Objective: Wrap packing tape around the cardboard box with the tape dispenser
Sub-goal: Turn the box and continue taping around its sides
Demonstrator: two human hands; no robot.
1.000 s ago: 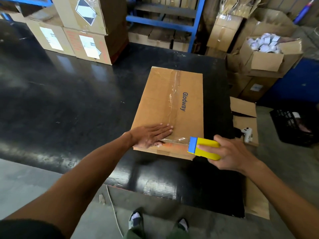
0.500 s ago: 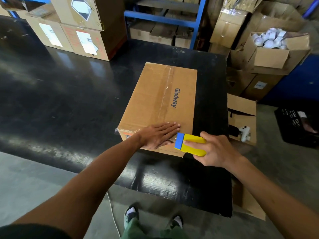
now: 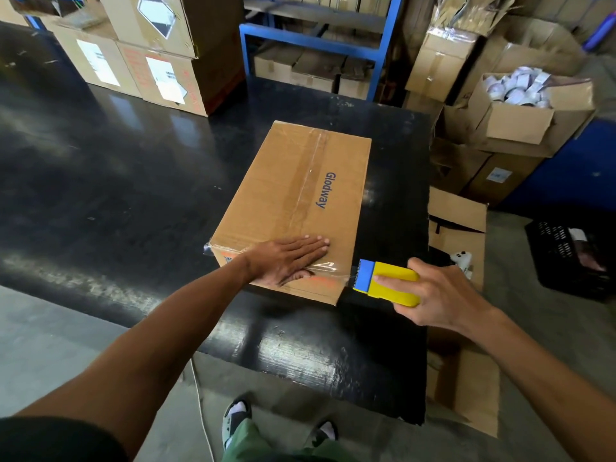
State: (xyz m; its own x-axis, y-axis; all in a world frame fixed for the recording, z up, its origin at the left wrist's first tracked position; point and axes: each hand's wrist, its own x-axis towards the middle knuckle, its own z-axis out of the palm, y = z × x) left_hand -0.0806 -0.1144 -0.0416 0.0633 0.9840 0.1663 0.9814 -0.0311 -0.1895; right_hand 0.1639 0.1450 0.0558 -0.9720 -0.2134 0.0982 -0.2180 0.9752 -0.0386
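A brown cardboard box (image 3: 300,195) printed "Glodway" lies on the black table (image 3: 116,195), with a clear tape strip down its middle seam. My left hand (image 3: 286,260) lies flat, fingers together, on the box's near end, pressing fresh tape down. My right hand (image 3: 436,295) grips a yellow tape dispenser with a blue head (image 3: 386,281) just off the box's near right corner. A clear band of tape (image 3: 330,268) stretches from the dispenser across the near edge under my left hand.
Stacked labelled cartons (image 3: 160,51) stand at the table's back left. Blue shelving (image 3: 316,38) is behind. Open cartons, one holding white rolls (image 3: 520,91), stand right of the table with a black crate (image 3: 573,258). My feet (image 3: 276,425) are below the table's edge.
The dispenser has moved right, past the box's near right corner, drawing tape across the near edge. My left hand stays flat on the box's near end.
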